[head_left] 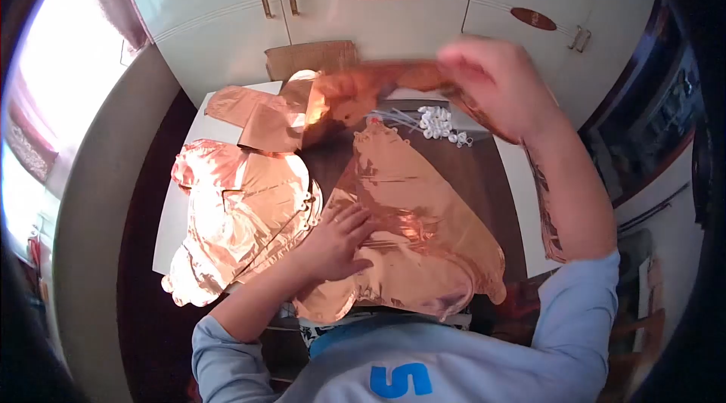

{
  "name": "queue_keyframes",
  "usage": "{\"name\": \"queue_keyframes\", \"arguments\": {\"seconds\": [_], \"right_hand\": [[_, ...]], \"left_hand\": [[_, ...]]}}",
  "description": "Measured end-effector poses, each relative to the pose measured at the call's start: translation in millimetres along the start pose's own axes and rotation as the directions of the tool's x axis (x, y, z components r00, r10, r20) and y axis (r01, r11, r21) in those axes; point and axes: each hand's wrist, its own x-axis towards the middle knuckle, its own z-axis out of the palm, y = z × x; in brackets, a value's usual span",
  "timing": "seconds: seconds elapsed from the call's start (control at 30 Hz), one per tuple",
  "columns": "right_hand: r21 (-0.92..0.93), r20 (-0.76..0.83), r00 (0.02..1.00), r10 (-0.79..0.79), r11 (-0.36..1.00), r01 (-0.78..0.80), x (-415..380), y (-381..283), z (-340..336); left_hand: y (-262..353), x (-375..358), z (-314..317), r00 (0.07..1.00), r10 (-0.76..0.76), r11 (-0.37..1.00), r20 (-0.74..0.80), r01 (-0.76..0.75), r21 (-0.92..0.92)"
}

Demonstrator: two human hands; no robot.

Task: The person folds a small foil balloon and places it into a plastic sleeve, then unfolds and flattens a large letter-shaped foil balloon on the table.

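My left hand [338, 244] lies on a flat rose-gold foil sheet [408, 206], near its left side, with the fingers apart. This sheet is roughly triangular and covers the middle of the table. My right hand [491, 74] is raised at the back right and blurred by motion. Beside its fingers a long strip of shiny foil [393, 79] stretches left across the back of the table; whether the fingers grip it is unclear. More foil pieces [249, 206] lie stacked and crumpled at the left, with small round tabs along one edge.
White plastic pieces [439, 125] and thin pale sticks [393, 117] lie at the back of the dark-topped table [484, 184]. A cardboard piece [310, 59] stands against white cabinets [378, 21]. A bright window [60, 40] is at the left.
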Motion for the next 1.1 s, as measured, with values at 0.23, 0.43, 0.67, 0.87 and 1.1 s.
{"name": "queue_keyframes", "arguments": {"seconds": [0.23, 0.43, 0.67, 0.87, 1.1], "right_hand": [[-0.243, 0.168, 0.905, -0.392, 0.873, 0.423, -171.5, -24.6, 12.7], [-0.193, 0.286, 0.926, -0.245, 0.932, 0.307, -256.2, -9.3, 41.7], [-0.255, 0.213, 0.937, -0.278, 0.910, 0.328, -261.5, -18.4, 75.4], [-0.250, 0.265, 0.905, -0.334, 0.882, 0.399, -259.8, -25.3, 82.2], [-0.281, 0.256, 0.926, -0.277, 0.895, 0.345, -259.5, -29.1, 91.3]], "left_hand": [[7.9, -2.4, 13.2, 0.999, -0.008, 0.999, 0.044, 0.007, 0.039], [3.6, 1.4, 8.9, 0.991, -0.130, 0.965, -0.010, 0.124, -0.231], [-56.7, 20.9, -8.1, 0.940, -0.338, 0.925, -0.052, 0.321, -0.203], [-88.6, 31.0, -8.2, 0.913, -0.375, 0.927, -0.161, 0.368, -0.071], [-59.9, 35.6, 14.6, 0.947, -0.277, 0.961, -0.163, 0.273, -0.047]]}}
